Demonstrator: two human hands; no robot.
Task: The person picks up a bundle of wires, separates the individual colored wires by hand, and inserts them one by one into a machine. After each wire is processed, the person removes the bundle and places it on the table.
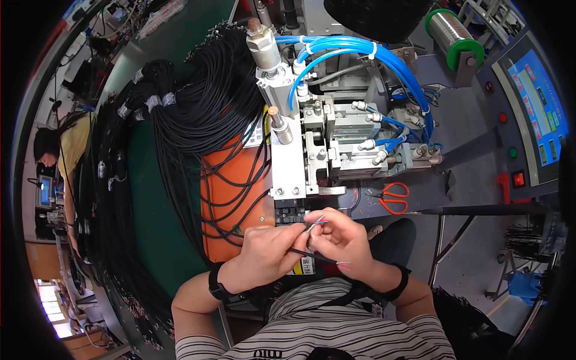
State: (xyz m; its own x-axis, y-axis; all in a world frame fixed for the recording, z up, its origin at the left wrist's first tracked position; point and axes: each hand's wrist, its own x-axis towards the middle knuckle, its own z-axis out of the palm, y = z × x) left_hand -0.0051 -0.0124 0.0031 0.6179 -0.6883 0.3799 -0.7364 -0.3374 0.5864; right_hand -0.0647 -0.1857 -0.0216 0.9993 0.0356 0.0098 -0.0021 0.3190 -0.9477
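Observation:
Both hands meet in front of the machine, pinching a black cable (pixel 320 257) with stripped ends. My left hand (pixel 267 249) is closed on the cable's black jacket. My right hand (pixel 345 240) has thumb and fingertips closed on its thin inner wires (pixel 321 222), where a blue one and pale ones show. Another end with pinkish tips sticks out below the right palm. Just beyond the hands stands the metal pneumatic machine (pixel 289 162). Many black cables (pixel 207 108) lie in a bundle to its left, some trailing over an orange plate (pixel 231 192).
Red-handled scissors (pixel 393 198) lie right of the machine. Blue air hoses (pixel 360 48) arch over it. A wire spool (pixel 450 37) with green flanges stands at the far right, near a control panel (pixel 531 108) with a screen. A person in yellow (pixel 75 144) works at the left.

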